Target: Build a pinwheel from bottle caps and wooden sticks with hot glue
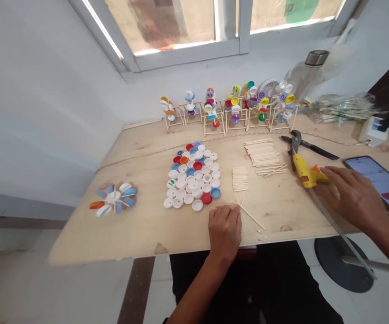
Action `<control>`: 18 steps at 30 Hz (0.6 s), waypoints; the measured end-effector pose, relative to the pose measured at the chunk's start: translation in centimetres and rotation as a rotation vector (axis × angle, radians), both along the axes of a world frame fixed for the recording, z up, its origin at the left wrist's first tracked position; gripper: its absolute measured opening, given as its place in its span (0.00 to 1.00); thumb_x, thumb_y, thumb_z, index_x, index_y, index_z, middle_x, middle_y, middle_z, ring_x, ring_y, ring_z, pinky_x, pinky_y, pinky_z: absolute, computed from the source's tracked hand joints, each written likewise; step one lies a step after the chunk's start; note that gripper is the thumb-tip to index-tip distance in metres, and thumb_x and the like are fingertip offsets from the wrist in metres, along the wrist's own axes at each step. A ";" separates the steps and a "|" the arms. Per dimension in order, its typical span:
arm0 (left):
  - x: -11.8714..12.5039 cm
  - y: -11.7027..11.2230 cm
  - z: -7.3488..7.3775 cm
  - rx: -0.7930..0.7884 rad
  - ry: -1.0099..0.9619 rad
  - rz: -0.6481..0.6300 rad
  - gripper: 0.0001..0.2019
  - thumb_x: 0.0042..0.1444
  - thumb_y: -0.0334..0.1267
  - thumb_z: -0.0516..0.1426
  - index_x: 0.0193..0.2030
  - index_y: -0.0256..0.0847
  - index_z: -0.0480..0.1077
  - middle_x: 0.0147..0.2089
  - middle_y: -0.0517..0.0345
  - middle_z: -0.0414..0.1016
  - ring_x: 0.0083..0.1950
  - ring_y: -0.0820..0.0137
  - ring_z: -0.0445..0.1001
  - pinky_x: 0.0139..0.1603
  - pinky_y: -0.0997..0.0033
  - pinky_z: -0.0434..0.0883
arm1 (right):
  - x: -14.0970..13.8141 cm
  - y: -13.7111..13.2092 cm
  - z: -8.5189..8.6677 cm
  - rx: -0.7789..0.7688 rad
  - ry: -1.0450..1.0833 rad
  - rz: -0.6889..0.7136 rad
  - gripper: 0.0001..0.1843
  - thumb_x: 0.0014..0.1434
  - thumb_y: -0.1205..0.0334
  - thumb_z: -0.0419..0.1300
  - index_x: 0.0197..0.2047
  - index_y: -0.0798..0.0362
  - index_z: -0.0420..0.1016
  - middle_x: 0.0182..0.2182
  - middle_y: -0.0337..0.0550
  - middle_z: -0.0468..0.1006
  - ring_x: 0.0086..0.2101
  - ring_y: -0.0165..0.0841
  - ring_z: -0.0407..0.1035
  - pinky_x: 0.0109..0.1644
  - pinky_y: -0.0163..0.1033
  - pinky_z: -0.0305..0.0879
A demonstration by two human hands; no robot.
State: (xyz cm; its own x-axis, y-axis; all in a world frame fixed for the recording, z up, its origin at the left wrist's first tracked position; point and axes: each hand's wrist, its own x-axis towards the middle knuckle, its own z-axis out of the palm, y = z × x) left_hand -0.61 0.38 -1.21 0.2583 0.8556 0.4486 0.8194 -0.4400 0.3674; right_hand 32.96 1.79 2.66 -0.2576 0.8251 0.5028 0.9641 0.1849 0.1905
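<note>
My left hand [224, 227] rests at the table's front edge with its fingers curled; what they hold, if anything, is hidden. Close to its fingertips lies a thin wooden stick [252, 216], with a shorter piece crossing its far end. At the right, my right hand [352, 195] has its fingers around the handle of a yellow glue gun [304, 171], which lies on the table with its nozzle end by the black pliers [295, 143]. A clear glue stick [339, 245] trails from the gun's back, over the table edge.
Bottle caps [197, 182] cover the table's middle. Short sticks [240, 179] and longer sticks [265, 155] lie in rows. A wheel of caps [113, 198] lies left. Stick frames with cap wheels [236, 114] line the wall. A phone [378, 180] and a bottle [307, 74] are right.
</note>
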 end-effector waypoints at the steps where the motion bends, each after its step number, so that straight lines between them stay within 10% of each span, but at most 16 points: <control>1: 0.0 0.0 0.0 -0.001 -0.001 0.001 0.09 0.59 0.29 0.52 0.40 0.38 0.74 0.30 0.55 0.71 0.32 0.66 0.68 0.36 0.64 0.61 | 0.5 0.6 -0.3 -0.030 -0.010 0.012 0.21 0.57 0.57 0.59 0.51 0.61 0.74 0.48 0.58 0.75 0.42 0.40 0.69 0.44 0.43 0.59; 13: 0.0 0.1 -0.4 0.022 0.002 0.010 0.08 0.58 0.29 0.53 0.39 0.39 0.74 0.29 0.56 0.70 0.32 0.67 0.67 0.36 0.65 0.60 | 1.0 3.8 -0.1 -0.293 0.053 -0.057 0.22 0.53 0.54 0.55 0.47 0.58 0.72 0.47 0.56 0.76 0.44 0.45 0.67 0.43 0.47 0.54; 18: 0.0 0.1 -0.4 0.036 -0.002 0.006 0.08 0.59 0.29 0.53 0.39 0.39 0.73 0.29 0.57 0.70 0.31 0.67 0.66 0.35 0.65 0.60 | 0.2 4.1 3.5 -0.338 0.611 -0.297 0.23 0.46 0.53 0.56 0.44 0.56 0.71 0.37 0.52 0.77 0.35 0.41 0.69 0.36 0.43 0.60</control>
